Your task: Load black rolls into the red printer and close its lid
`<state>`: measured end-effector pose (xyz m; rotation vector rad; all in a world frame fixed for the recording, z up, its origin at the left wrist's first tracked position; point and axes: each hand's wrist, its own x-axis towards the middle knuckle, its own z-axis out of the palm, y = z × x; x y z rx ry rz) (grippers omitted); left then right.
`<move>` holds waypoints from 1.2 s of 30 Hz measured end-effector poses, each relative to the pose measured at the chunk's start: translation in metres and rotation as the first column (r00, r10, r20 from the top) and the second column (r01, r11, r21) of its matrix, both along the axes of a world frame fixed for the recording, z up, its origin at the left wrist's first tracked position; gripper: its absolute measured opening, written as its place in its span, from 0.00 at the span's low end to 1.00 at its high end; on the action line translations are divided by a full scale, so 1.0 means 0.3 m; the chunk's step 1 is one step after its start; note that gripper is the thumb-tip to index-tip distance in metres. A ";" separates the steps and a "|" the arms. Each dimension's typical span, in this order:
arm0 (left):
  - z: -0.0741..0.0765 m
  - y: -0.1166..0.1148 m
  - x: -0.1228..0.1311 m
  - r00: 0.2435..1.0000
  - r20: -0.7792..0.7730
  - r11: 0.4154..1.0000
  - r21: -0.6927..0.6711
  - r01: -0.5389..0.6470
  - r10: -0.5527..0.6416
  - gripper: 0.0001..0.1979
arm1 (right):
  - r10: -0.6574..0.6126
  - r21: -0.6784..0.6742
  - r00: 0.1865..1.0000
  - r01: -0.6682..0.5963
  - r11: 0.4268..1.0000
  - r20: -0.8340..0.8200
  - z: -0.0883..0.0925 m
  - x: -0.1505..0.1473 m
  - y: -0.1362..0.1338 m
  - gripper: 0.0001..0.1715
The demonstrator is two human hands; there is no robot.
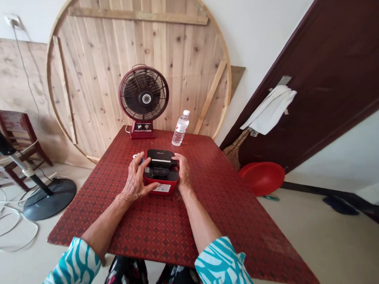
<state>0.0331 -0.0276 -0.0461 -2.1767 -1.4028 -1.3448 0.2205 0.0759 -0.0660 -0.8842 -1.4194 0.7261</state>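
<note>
On the table in front of me sits a small red-and-black box-shaped device, its black lid at the back looking raised. A white label is on its near red side. My left hand grips the left side, thumb along the near face and fingers by the lid. Around the right side my right hand is closed, fingertips at the lid's edge. Something small and white lies just behind my left fingers, mostly hidden.
A red patterned table bears a red fan and an upright water bottle at its far end. Left on the floor are a stand base, loose cables and a wooden chair. A red basin stands right of the table.
</note>
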 end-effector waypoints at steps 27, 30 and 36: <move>0.032 -0.019 0.009 0.401 0.915 0.859 -0.243 0.450 0.048 0.29 | -0.015 -0.213 0.980 -0.028 0.977 -0.198 -0.052 -0.026 -0.086 0.33; 0.036 -0.011 0.020 0.338 0.937 0.813 -0.265 0.519 0.090 0.30 | -0.012 -0.221 0.980 -0.034 0.975 -0.201 -0.054 -0.026 -0.081 0.32; 0.022 0.014 0.018 0.299 0.945 0.773 -0.289 0.564 0.134 0.35 | 0.001 -0.235 0.976 -0.054 0.971 -0.218 -0.074 -0.025 -0.062 0.29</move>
